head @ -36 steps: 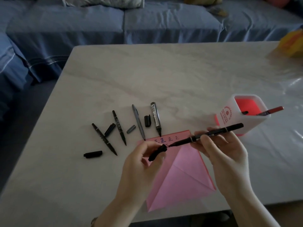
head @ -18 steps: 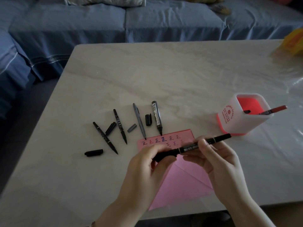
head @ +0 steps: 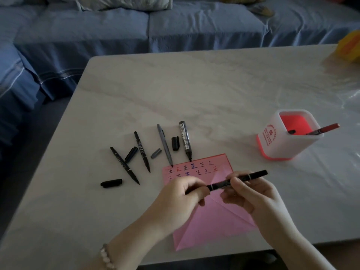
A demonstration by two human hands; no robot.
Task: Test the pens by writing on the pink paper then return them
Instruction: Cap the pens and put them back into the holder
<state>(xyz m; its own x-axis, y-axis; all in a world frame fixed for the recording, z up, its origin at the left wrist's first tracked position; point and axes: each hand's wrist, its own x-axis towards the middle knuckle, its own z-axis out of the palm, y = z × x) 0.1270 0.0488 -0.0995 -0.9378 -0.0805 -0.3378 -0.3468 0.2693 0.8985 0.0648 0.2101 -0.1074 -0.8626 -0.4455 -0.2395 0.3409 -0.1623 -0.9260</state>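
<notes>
The pink paper (head: 218, 223) lies near the table's front edge, with rows of written marks along its top. Above it I hold a black pen (head: 241, 179) level in both hands. My left hand (head: 181, 199) pinches the pen's left end, where the cap sits. My right hand (head: 253, 197) grips the barrel at its middle. Several uncapped black and grey pens (head: 165, 146) lie in a row left of the paper, with loose caps (head: 111, 183) among them. A white and red pen holder (head: 292, 145) stands at the right with a red pen (head: 323, 129) in it.
The pale marble table (head: 214, 90) has a plastic cover wrinkling at the right. A blue sofa (head: 136, 32) runs along the far side and the left. Something yellow (head: 350, 45) sits at the table's far right corner.
My left hand has brought the cap onto the pen's tip and closed it. The pen has dropped lower and closer to me, over the paper.
</notes>
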